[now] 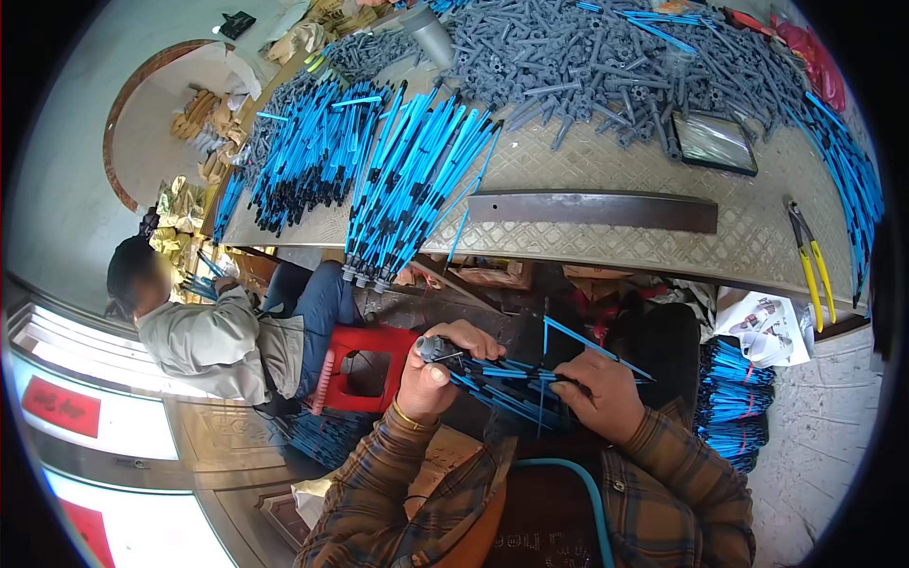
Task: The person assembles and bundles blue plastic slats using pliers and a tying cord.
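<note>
Over my lap I hold a slim frame of blue and black ribs [505, 386] with a grey plastic hub [434, 348] at its left end; it looks like an umbrella frame. My left hand [422, 386] is closed around the hub, thumb and fingers wrapped on it. At the other end, my right hand [606, 393] pinches the ribs between thumb and fingers. A thin blue rib [592, 345] sticks out past the right hand, and another crosses the frame. Beyond my hands, a fan of similar blue and black frames [407, 180] overhangs the table's near edge.
The patterned table [625, 251] bears heaped grey plastic parts [559, 71], a dark metal bar [587, 210], a black tray [715, 144] and yellow-handled pliers [811, 270]. A co-worker [204, 331] sits left near a red stool [400, 355]. Tied blue bundles [734, 402] lie to the right.
</note>
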A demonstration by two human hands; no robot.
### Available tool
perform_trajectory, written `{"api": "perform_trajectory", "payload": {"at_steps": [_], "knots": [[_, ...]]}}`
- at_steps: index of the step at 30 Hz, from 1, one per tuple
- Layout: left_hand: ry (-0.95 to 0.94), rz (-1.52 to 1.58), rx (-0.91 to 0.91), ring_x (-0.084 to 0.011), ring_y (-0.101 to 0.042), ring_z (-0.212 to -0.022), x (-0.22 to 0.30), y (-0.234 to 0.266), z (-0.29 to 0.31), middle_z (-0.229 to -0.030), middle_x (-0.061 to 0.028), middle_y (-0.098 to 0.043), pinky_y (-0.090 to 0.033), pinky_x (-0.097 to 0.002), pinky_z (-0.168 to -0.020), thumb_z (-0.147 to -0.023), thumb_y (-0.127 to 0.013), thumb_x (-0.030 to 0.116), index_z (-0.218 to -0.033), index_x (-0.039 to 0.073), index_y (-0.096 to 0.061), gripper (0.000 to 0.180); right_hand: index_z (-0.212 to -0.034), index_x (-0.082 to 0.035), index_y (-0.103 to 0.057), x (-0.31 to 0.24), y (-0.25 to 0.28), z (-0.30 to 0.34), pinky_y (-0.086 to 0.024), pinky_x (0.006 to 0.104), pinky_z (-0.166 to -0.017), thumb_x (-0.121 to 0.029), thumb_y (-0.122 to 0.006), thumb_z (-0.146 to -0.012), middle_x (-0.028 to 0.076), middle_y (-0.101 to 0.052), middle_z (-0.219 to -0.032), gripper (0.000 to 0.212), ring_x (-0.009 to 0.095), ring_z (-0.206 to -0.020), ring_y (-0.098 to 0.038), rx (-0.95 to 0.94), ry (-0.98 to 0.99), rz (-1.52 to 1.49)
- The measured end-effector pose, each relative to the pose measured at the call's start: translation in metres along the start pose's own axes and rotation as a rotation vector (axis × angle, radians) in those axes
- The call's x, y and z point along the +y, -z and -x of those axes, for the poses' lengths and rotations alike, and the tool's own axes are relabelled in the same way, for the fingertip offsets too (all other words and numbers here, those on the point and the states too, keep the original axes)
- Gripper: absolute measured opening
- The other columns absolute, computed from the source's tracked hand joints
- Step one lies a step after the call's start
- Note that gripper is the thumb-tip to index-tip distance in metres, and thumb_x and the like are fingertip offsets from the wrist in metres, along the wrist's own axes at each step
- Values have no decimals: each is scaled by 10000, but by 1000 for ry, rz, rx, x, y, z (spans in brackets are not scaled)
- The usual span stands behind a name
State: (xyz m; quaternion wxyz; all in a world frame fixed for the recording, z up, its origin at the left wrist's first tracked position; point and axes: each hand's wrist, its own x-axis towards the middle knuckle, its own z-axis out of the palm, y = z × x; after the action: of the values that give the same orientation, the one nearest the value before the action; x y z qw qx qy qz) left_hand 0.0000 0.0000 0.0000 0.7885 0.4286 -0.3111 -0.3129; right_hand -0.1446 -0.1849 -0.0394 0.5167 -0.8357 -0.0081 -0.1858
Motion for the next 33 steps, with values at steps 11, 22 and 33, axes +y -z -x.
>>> {"api": "perform_trajectory", "payload": {"at_steps": [11, 22, 33], "knots": [[-9, -10, 7, -259, -543, -860, 0, -1, 0, -847, -109, -538, -430, -454, -882, -760, -685, 361, -950, 23, -565, 406, -866, -72, -645, -2, 6, -2, -465, 338, -548, -198, -654, -782, 89, -603, -763, 152, 256, -658, -600, 12, 13, 36], [9, -8, 0, -251, -545, -846, 1, -2, -2, -834, -106, -538, -430, -445, -881, -760, -684, 350, -947, 23, -567, 395, -851, -58, -625, -4, 17, -16, -442, 344, -589, -125, -656, -755, 92, -580, -711, 120, 271, -635, -551, 36, 78, 117], [22, -108, 27, -250, -516, -846, 2, -1, 1, -869, -111, -561, -424, -423, -801, -779, -672, 448, -957, 52, -529, 457, -859, -66, -628, -10, 20, -20, -436, 342, -590, -141, -651, -775, 82, -575, -696, 116, 269, -622, -547, -2, 57, 123]]}}
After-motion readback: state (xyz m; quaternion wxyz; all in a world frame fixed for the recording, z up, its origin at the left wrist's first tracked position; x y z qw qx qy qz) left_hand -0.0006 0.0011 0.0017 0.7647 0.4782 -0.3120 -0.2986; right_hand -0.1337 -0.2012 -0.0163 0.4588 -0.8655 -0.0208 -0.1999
